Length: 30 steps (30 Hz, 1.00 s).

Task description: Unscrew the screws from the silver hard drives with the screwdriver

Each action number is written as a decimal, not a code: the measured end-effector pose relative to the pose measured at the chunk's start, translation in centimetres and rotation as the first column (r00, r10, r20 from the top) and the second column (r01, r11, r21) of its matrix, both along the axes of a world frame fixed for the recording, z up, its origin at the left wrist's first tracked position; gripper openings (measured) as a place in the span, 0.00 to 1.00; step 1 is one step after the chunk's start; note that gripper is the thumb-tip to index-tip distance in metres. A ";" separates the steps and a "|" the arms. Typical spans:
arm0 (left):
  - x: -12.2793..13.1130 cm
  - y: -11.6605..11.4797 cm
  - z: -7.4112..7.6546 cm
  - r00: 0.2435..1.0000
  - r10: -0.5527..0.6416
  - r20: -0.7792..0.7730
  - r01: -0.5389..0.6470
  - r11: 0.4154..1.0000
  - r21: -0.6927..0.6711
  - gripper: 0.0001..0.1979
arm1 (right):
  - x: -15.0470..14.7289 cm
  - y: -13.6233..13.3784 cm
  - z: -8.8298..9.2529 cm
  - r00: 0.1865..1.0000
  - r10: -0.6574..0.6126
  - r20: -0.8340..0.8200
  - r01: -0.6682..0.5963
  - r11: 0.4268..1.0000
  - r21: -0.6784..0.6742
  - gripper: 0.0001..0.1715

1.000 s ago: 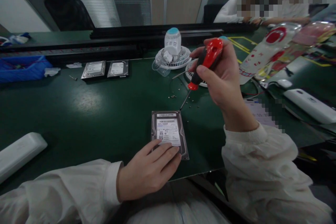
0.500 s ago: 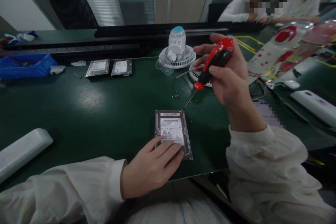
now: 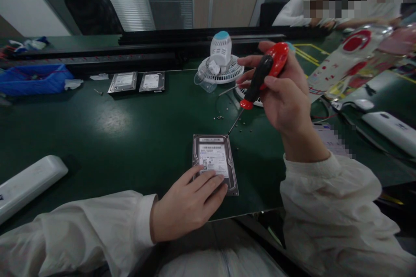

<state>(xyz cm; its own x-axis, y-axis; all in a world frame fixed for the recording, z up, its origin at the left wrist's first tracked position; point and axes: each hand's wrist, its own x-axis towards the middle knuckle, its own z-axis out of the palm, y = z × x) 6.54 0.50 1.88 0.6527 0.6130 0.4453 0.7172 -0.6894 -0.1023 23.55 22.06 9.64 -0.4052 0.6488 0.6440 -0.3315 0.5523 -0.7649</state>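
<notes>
A hard drive (image 3: 212, 153) lies label up on the green table near its front edge. Across its lower part my left hand (image 3: 191, 205) rests flat, fingers stretched out over the label. My right hand (image 3: 282, 86) holds a red and black screwdriver (image 3: 260, 75) at a slant, its tip at the drive's far right corner. Whether the tip sits in a screw is too small to tell. Another thin metal shaft (image 3: 228, 90) sticks out to the left from beside my right fingers; its handle is hidden. Several small screws (image 3: 220, 117) lie scattered beyond the drive.
Two more hard drives (image 3: 122, 82) lie at the back left, near a blue bin (image 3: 35, 80). A white fan (image 3: 221, 54) stands behind my right hand. Bottles (image 3: 347, 60) stand at the right. White oblong cases lie at the far left (image 3: 35, 186) and right (image 3: 391, 132). People sit across the table.
The screwdriver's handle has turned in my right hand, showing more black in front. Its tip stays at the drive's corner. My left hand has not moved on the drive; the view has shifted slightly.
</notes>
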 end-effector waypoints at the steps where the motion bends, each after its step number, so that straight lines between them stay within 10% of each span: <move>1: 0.0 0.0 0.0 1.000 0.000 -0.001 0.000 1.000 0.000 0.16 | 0.0 0.0 0.0 1.000 0.004 -0.005 -0.004 1.000 0.001 0.24; 7: 0.0 -0.1 0.1 1.000 -0.006 0.002 0.006 1.000 -0.002 0.16 | 0.0 -0.2 -0.2 0.991 -0.137 -0.007 0.137 0.987 0.086 0.21; 30: -0.2 0.0 0.3 1.000 0.001 -0.007 -0.001 1.000 -0.003 0.15 | 0.1 0.0 0.2 1.000 -0.002 -0.031 0.002 1.000 0.000 0.20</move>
<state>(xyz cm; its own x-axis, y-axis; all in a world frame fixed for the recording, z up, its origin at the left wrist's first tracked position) 6.38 0.47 2.14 0.6553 0.6149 0.4387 0.7172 -0.6888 -0.1057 23.63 22.09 9.85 -0.3835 0.6496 0.6565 -0.3538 0.5533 -0.7541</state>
